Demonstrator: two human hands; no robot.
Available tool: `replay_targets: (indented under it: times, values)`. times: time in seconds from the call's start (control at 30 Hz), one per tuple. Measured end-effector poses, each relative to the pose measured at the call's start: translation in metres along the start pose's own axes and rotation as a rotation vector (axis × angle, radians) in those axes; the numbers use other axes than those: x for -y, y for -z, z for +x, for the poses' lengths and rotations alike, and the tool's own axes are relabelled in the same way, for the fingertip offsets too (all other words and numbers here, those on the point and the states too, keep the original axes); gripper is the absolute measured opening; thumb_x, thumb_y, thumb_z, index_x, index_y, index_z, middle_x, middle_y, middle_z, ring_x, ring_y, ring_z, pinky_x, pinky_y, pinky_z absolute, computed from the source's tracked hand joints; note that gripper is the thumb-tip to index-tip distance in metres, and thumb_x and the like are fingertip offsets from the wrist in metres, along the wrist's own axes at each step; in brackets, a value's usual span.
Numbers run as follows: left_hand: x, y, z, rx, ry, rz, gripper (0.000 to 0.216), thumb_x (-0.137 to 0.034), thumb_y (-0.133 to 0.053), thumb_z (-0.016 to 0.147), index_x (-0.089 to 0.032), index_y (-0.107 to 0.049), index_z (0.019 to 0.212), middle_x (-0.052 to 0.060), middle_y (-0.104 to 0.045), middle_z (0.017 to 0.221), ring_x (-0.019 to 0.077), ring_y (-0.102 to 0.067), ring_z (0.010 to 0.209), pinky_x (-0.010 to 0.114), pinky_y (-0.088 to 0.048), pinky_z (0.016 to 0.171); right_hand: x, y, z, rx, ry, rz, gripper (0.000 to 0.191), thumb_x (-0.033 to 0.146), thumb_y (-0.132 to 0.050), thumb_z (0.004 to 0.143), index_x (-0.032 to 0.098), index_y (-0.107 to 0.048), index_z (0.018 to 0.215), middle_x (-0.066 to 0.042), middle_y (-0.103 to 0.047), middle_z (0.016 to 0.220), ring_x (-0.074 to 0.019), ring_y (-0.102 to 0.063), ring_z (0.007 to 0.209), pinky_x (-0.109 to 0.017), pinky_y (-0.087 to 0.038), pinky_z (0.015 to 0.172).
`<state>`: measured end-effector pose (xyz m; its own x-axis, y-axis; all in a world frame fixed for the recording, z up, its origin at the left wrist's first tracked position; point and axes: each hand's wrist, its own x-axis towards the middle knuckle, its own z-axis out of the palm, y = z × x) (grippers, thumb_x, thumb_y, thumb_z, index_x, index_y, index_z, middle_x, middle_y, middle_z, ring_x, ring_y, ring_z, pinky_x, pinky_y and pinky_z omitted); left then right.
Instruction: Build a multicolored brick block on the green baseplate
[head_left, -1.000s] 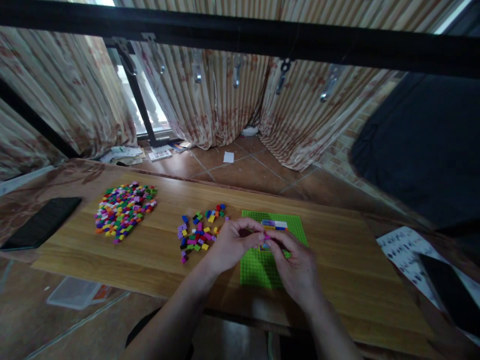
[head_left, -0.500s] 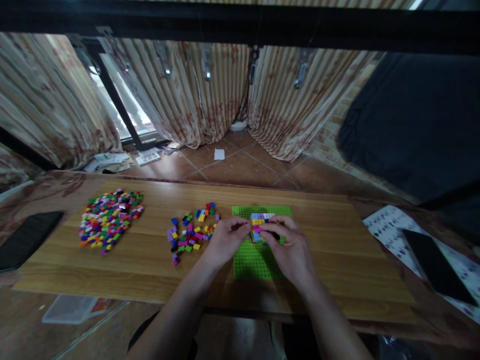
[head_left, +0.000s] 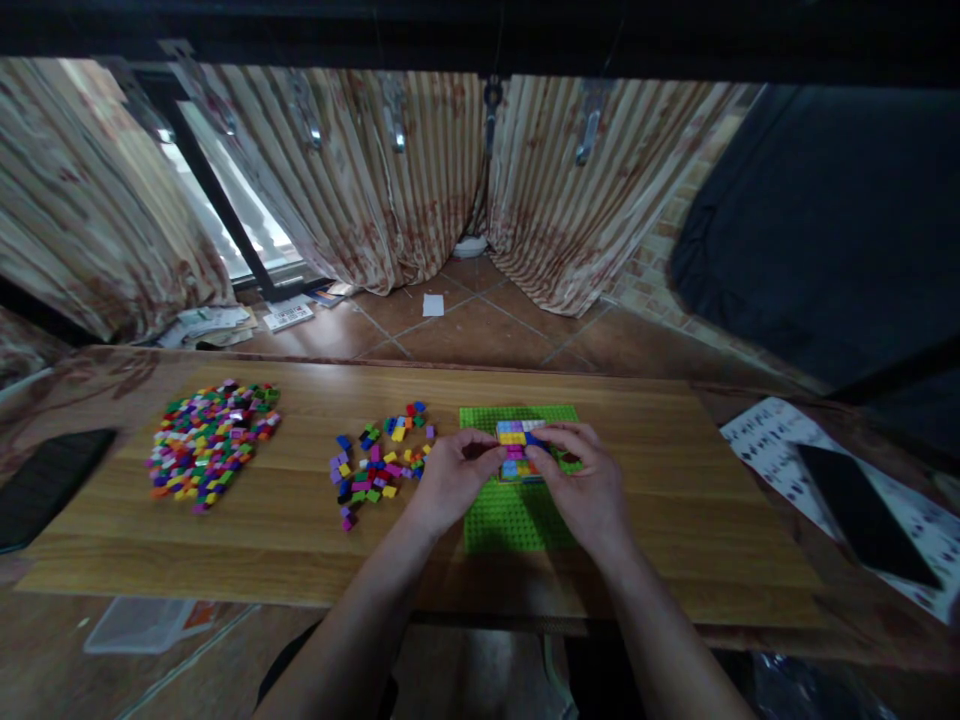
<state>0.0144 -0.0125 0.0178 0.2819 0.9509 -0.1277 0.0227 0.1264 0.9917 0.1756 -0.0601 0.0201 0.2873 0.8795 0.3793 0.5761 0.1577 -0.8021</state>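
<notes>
A rectangular toy brick structure [head_left: 512, 438] in yellow, light blue, magenta, white and blue sits on a green studded baseplate [head_left: 501, 525]. My left hand [head_left: 452, 482] is at its left side, with thumb and index fingertip closed against it beside a magenta brick [head_left: 514, 452]. From the right, my right hand [head_left: 590, 485] has thumb and index finger closed at the structure, around a dark blue brick [head_left: 532, 439]. The fingers of both hands hide parts of the structure's sides.
Loose bricks [head_left: 375, 478] lie scattered left of the baseplate, and a large brick pile [head_left: 210, 440] is farther left. A black tablet-like object [head_left: 52, 480] rests at the far left. On the right, a dark phone-like slab [head_left: 862, 515] lies over a printed sheet [head_left: 772, 440].
The right fingers have shifted from the magenta brick toward the dark blue brick. The left fingertips have moved slightly right, onto the magenta brick's side. The whole view has shifted slightly.
</notes>
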Motion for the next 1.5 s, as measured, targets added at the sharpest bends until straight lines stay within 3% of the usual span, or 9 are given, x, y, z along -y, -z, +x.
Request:
replay_targets:
  times: [0.23,0.37,0.8,1.1,1.27,1.37,1.5]
  values:
    - [-0.002,-0.004,-0.002,-0.049,0.022,0.017,0.022,-0.035,-0.073,0.07,-0.014,-0.07,0.075,0.0,-0.063,0.063,0.01,-0.052,0.057,0.022,-0.041,0.054,-0.01,-0.01,-0.001,-0.005,-0.19,0.009,0.054,0.05,-0.068,0.077,0.02,-0.061,0.122,-0.013,-0.06,0.122,-0.0284,-0.056,0.114,-0.05,-0.042,0.1]
    - [-0.004,-0.007,-0.003,-0.074,0.036,-0.006,0.02,-0.034,-0.073,0.069,-0.014,-0.069,0.073,-0.001,-0.061,0.06,0.0098,-0.052,0.054,0.022,-0.04,0.053,-0.014,-0.019,-0.001,0.008,-0.262,0.084,0.061,0.048,-0.07,0.074,0.018,-0.057,0.126,-0.013,-0.062,0.124,-0.0285,-0.056,0.115,-0.05,-0.04,0.103]
    - [-0.006,-0.017,-0.005,-0.111,0.133,-0.249,0.02,-0.03,-0.075,0.063,-0.014,-0.064,0.07,-0.002,-0.058,0.054,0.0086,-0.05,0.048,0.022,-0.04,0.05,-0.006,-0.022,0.001,-0.019,-0.383,0.269,0.065,0.046,-0.076,0.065,0.016,-0.06,0.121,-0.012,-0.068,0.113,-0.0255,-0.064,0.1,-0.046,-0.048,0.093]
    - [-0.005,-0.01,-0.007,-0.101,0.097,-0.182,0.018,-0.033,-0.07,0.069,-0.015,-0.065,0.071,-0.002,-0.058,0.06,0.0092,-0.05,0.053,0.023,-0.041,0.053,-0.005,-0.019,0.001,-0.031,-0.422,0.369,0.06,0.048,-0.076,0.066,0.018,-0.062,0.116,-0.009,-0.069,0.109,-0.0228,-0.064,0.098,-0.044,-0.049,0.091]
    - [-0.005,0.01,0.0,-0.189,0.072,-0.155,0.016,-0.031,-0.063,0.074,-0.016,-0.061,0.067,-0.003,-0.057,0.061,0.0095,-0.051,0.055,0.022,-0.042,0.055,-0.016,-0.011,0.006,-0.231,-0.482,0.423,0.045,0.05,-0.069,0.073,0.018,-0.066,0.105,-0.007,-0.07,0.101,-0.0215,-0.065,0.093,-0.042,-0.05,0.087]
    - [-0.003,0.012,0.001,-0.194,0.045,-0.11,0.014,-0.029,-0.062,0.076,-0.016,-0.065,0.072,-0.001,-0.061,0.065,0.0113,-0.055,0.061,0.023,-0.045,0.06,-0.023,-0.013,0.007,-0.272,-0.491,0.419,0.042,0.051,-0.066,0.076,0.019,-0.067,0.102,-0.007,-0.07,0.102,-0.023,-0.065,0.095,-0.041,-0.051,0.084]
    - [-0.003,-0.001,-0.007,-0.114,-0.024,-0.126,0.023,-0.037,-0.06,0.082,-0.018,-0.071,0.09,0.003,-0.072,0.09,0.0173,-0.064,0.087,0.028,-0.05,0.081,-0.021,-0.02,0.005,-0.202,-0.517,0.547,0.042,0.056,-0.058,0.082,0.019,-0.068,0.1,-0.007,-0.071,0.104,-0.0236,-0.065,0.102,-0.042,-0.049,0.092]
